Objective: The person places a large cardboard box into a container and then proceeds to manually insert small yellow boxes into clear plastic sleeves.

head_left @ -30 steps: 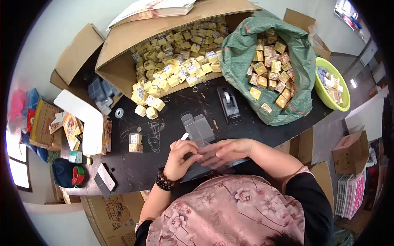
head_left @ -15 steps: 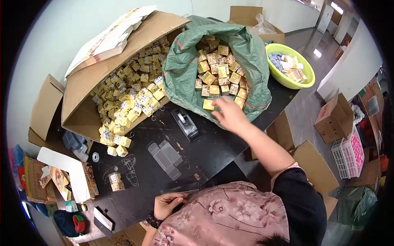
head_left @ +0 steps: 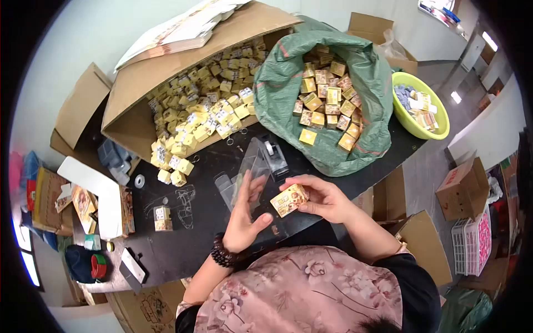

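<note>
Between the thumb and fingers of my right hand (head_left: 325, 202), above the table's near edge, is a small printed yellow-and-brown box (head_left: 288, 200). My left hand (head_left: 244, 219) is raised beside it, fingers up and thumb apart, with a clear folded plastic package (head_left: 256, 158) held against the fingers. Behind that hand, another flat clear plastic package (head_left: 223, 187) lies on the black table (head_left: 194, 252), partly hidden. A black tape dispenser (head_left: 276, 161) stands just beyond. More small boxes fill the open green woven sack (head_left: 277, 105).
A large cardboard carton (head_left: 125, 105) lies on its side, spilling small yellow blocks (head_left: 211, 119) with key rings. A yellow-green basin (head_left: 444, 114) sits at the far right. On the left are a single stacked block (head_left: 162, 218), a tape roll (head_left: 139, 181) and a phone-like white object (head_left: 133, 266).
My right hand has come back from the sack with a small box in it. My left hand has risen from the table edge, lifting the clear plastic package. The view has shifted.
</note>
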